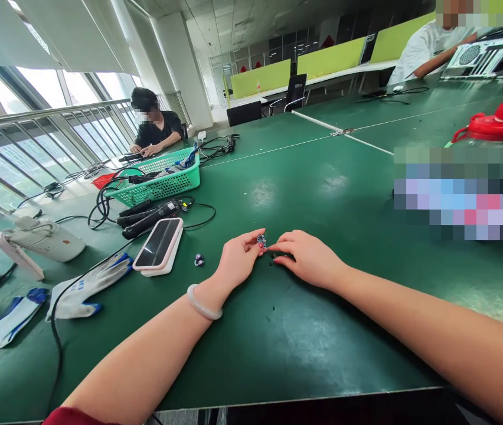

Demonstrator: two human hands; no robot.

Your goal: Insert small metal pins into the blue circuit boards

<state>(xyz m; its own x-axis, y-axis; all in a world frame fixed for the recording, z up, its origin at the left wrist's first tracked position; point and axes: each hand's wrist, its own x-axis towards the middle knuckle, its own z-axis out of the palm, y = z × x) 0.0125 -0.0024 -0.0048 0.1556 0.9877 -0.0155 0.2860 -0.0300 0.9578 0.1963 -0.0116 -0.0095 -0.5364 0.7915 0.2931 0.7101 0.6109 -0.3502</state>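
Observation:
Between the thumb and fingers of my left hand (240,258) is a small circuit board (261,241), tilted up a little above the green table. My right hand (307,257) is close beside it, index fingertip at the board's lower edge. The right thumb and index finger curl toward each other around a tiny dark bit that I cannot make out. Small black pieces lie on the table below these fingers. To the left of my left hand sits a small dark-and-white round item (199,260).
Left of my hands are a phone on a white box (157,245), work gloves (90,286), black cables and a green basket (156,184). A red-lidded container (495,127) stands at right. Two other people sit across the table, one by a computer case (486,58).

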